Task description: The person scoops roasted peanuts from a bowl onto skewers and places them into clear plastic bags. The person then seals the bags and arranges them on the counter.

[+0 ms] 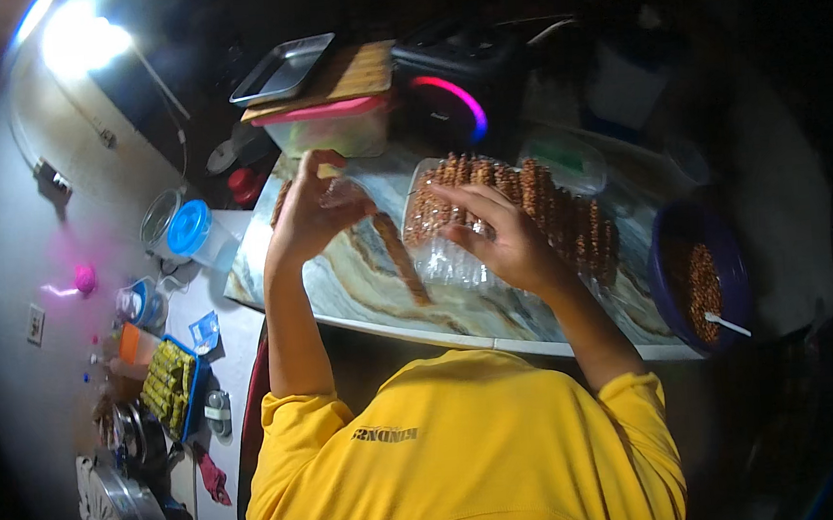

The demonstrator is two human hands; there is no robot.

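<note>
My left hand (320, 209) is raised over the left part of the marbled table (346, 278), its fingers curled around the top of a clear plastic tube bag (398, 257) filled with brown nuts or beans, which hangs or lies slanting below it. My right hand (497, 233) is spread, with nothing seen in its grip, above a pile of similar filled bags (468, 174). The bags' clear, unfilled ends (452, 261) point towards me. More filled bags (594, 235) lie just right of my right hand.
A purple basin (665, 284) with loose nuts or beans and a white spoon (728, 324) stands at the right. Behind are a pink-lidded container (329, 126), a wooden board (358, 70), a metal tray (287, 68) and a black speaker (442, 94). Lidded containers (204, 234) stand left.
</note>
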